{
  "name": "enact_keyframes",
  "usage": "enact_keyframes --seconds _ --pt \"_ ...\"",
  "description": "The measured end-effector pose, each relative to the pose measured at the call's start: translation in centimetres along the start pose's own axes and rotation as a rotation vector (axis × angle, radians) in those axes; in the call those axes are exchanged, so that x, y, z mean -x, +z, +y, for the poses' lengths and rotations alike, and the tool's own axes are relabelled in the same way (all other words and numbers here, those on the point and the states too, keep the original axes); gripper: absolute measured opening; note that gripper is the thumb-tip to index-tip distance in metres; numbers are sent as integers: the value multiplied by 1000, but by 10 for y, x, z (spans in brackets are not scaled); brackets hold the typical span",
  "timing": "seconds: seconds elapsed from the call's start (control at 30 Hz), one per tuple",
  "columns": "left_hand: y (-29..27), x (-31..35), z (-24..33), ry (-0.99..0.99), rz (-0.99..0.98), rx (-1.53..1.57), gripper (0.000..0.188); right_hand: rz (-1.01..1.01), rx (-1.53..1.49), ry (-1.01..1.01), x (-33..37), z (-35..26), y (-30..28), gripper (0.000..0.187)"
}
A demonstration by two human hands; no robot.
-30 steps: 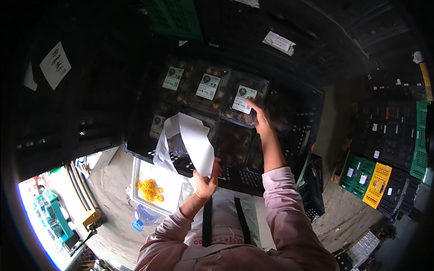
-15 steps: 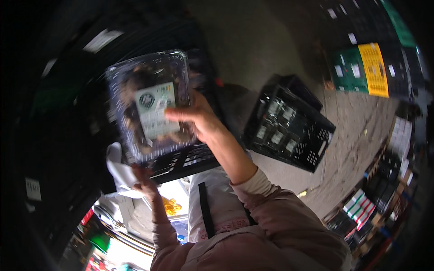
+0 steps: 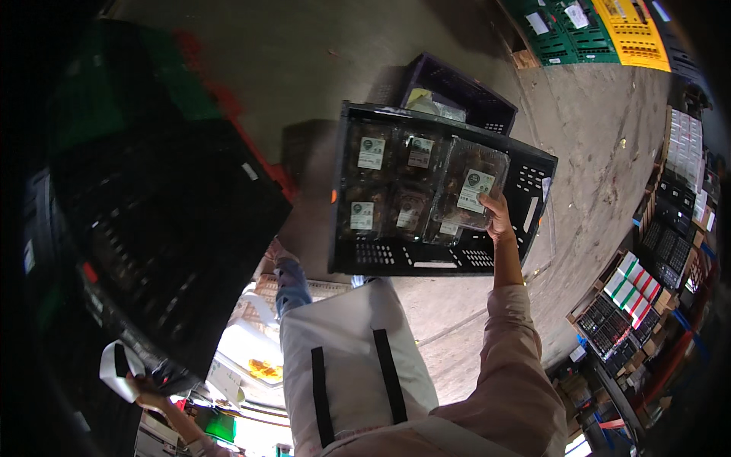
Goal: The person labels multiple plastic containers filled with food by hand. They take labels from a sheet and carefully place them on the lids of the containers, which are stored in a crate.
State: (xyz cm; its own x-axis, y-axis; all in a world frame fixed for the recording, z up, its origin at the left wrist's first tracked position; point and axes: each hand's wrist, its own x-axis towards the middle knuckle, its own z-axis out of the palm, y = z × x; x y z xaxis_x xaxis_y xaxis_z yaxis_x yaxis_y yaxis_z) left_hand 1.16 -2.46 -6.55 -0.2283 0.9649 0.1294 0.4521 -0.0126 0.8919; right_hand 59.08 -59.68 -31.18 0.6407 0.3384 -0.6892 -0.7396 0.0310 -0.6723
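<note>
My right hand (image 3: 499, 217) is closed on the near edge of a clear plastic punnet (image 3: 451, 179), its thumb by the pale label. Brownish contents, too dim to name, show through the lid. The punnet is above the right part of a black crate (image 3: 525, 251), over other labelled punnets (image 3: 371, 152) set in rows. At the lower left, my left hand (image 3: 147, 394) is closed on a curled white paper strip (image 3: 118, 373), close to a dark stack of crates (image 3: 175, 251). Its fingers are partly in shadow.
Behind the black crate stands a dark purple crate (image 3: 495, 107) with pale things inside. Green crates (image 3: 563, 34) and a yellow crate (image 3: 628, 34) are at the far right. Boxes (image 3: 632, 286) line the right side. A white tray (image 3: 247, 350) holds something orange at lower left.
My right hand has carried the punnet from the dark stack rightwards to the black crate. My left hand has moved left and down with the paper strip. The view has turned.
</note>
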Motion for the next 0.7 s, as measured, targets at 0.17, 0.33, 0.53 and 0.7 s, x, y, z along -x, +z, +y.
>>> enact_keyframes --seconds 0.17,0.33,0.53,0.7 --pt "23 -1 18 110 152 -215 28 178 74 101 -71 50 -93 46" --pt "33 -19 8 161 114 -278 26 94 127 157 -131 66 -119 53" --pt "49 -22 -5 149 32 -297 25 224 253 15 -149 81 -116 55" --pt "36 -19 -23 94 -19 -239 24 289 651 -327 -152 74 -110 49"
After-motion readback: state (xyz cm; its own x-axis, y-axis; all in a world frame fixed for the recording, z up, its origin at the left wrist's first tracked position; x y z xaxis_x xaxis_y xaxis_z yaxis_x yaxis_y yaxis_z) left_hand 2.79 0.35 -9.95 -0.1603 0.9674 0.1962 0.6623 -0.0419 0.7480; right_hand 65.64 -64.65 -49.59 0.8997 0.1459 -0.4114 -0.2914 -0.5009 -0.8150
